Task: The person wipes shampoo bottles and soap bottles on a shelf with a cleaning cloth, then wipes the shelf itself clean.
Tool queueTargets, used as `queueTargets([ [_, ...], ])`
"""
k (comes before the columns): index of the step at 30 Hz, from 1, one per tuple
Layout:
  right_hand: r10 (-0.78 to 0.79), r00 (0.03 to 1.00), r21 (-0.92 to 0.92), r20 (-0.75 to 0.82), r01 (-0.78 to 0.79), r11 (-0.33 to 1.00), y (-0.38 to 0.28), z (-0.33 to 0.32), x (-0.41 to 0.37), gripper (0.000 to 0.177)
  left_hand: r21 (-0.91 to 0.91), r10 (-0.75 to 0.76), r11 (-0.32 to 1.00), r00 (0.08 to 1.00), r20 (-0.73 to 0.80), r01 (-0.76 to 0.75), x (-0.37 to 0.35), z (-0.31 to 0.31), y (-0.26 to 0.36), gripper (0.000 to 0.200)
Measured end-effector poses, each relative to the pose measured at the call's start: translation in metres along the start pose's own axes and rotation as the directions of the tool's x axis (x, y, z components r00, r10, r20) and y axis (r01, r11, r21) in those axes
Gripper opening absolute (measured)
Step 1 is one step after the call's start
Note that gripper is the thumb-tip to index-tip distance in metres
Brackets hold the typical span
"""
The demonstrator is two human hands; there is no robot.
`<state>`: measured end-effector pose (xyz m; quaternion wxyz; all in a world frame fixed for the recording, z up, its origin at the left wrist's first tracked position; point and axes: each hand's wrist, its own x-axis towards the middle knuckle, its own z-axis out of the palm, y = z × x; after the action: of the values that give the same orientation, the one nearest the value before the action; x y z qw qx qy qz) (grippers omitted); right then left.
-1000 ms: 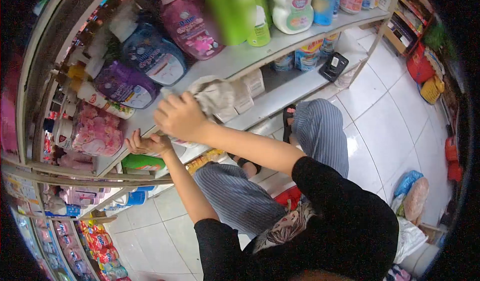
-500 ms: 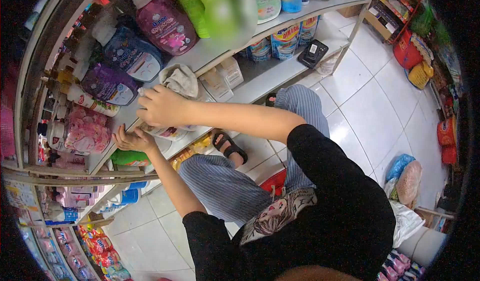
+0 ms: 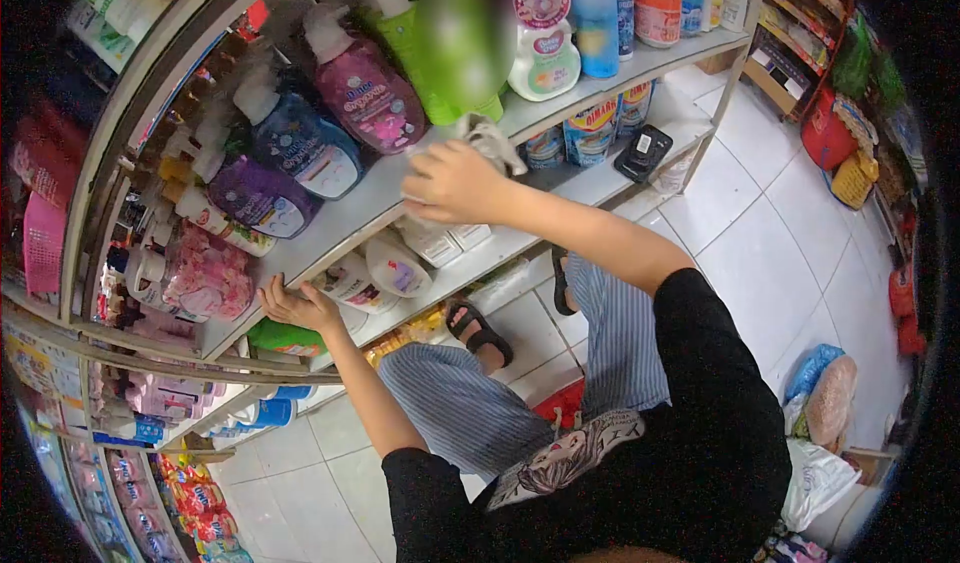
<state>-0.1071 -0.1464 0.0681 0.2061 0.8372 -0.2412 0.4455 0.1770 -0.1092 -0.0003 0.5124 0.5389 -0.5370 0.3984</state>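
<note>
My right hand [image 3: 455,185] is closed on a crumpled greyish cloth [image 3: 492,147] at the front of the upper shelf [image 3: 345,218], below the green bottles. My left hand [image 3: 305,310] lies at the shelf's front edge with its fingers apart, holding nothing, near a green package [image 3: 285,337]. Behind the hands stand a purple bottle [image 3: 262,198], a blue bottle [image 3: 305,143], a dark pink bottle [image 3: 370,93] and a pink floral pack [image 3: 208,271]. A white bottle [image 3: 397,266] sits on the lower shelf between my hands.
Pouches [image 3: 592,133] and a black object [image 3: 643,154] sit on the lower shelf at the right. My feet in black sandals [image 3: 480,335] are on the tiled floor below. Plastic bags [image 3: 830,398] lie at the right. A metal post [image 3: 715,113] bounds the shelves.
My right hand has moved right along the shelf with the cloth, uncovering the white bottle below. My left hand stays at the shelf edge. The view has shifted.
</note>
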Motion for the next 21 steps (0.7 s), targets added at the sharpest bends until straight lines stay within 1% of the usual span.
queueTargets([
  [4, 0.018, 1.0, -0.061, -0.006, -0.018, 0.998, 0.016, -0.016, -0.013, 0.02, -0.013, -0.021, 1.0, 1.0, -0.012, 0.021, 0.001, 0.0, 0.004, 0.04],
  [7, 0.152, 0.984, -0.133, -0.093, -0.163, 0.977, 0.015, -0.018, -0.017, 0.017, -0.02, -0.014, 1.0, 0.999, -0.041, 0.013, -0.001, 0.003, 0.001, 0.039],
  [8, 0.15, 0.984, -0.126, -0.095, -0.161, 0.979, 0.013, -0.017, -0.017, 0.017, -0.028, -0.015, 1.0, 0.998, -0.054, 0.013, -0.002, 0.005, 0.0, 0.038],
  [10, 0.257, 0.956, -0.169, -0.14, -0.279, 0.945, 0.006, -0.014, -0.016, 0.015, -0.016, -0.02, 1.0, 0.997, -0.073, 0.019, -0.002, 0.009, -0.003, 0.037],
  [11, 0.275, 0.939, -0.184, -0.208, -0.314, 0.932, 0.002, -0.012, -0.013, 0.013, -0.023, -0.015, 1.0, 0.996, -0.092, 0.013, -0.002, 0.01, -0.004, 0.038],
  [12, 0.271, 0.943, -0.181, -0.196, -0.306, 0.935, -0.001, -0.007, -0.011, 0.013, -0.03, -0.014, 0.999, 0.994, -0.11, 0.01, -0.003, 0.011, -0.004, 0.038],
  [14, 0.336, 0.912, -0.241, -0.237, -0.39, 0.889, -0.007, 0.001, -0.007, 0.012, -0.002, -0.041, 0.999, 0.994, -0.104, 0.041, -0.003, 0.013, -0.003, 0.037],
  [15, 0.331, 0.917, -0.243, -0.224, -0.382, 0.892, -0.011, 0.004, -0.004, 0.012, -0.017, -0.021, 1.0, 0.991, -0.132, 0.018, -0.002, 0.014, -0.003, 0.036],
  [17, 0.312, 0.915, -0.226, -0.255, -0.37, 0.901, -0.019, 0.008, 0.001, 0.014, -0.016, -0.004, 1.0, 0.984, -0.177, 0.001, -0.001, 0.016, -0.003, 0.034],
  [18, 0.302, 0.925, -0.237, -0.233, -0.355, 0.904, -0.023, 0.01, 0.004, 0.014, -0.019, -0.03, 0.999, 0.984, -0.173, 0.028, -0.002, 0.015, -0.002, 0.034],
  [20, 0.303, 0.927, -0.199, -0.222, -0.348, 0.916, -0.033, 0.017, 0.011, 0.014, -0.014, -0.009, 1.0, 0.986, -0.164, 0.007, -0.002, 0.016, -0.005, 0.042],
  [21, 0.293, 0.936, -0.222, -0.193, -0.333, 0.917, -0.038, 0.022, 0.013, 0.014, -0.032, 0.008, 0.999, 0.985, -0.173, -0.013, -0.004, 0.019, -0.01, 0.039],
])
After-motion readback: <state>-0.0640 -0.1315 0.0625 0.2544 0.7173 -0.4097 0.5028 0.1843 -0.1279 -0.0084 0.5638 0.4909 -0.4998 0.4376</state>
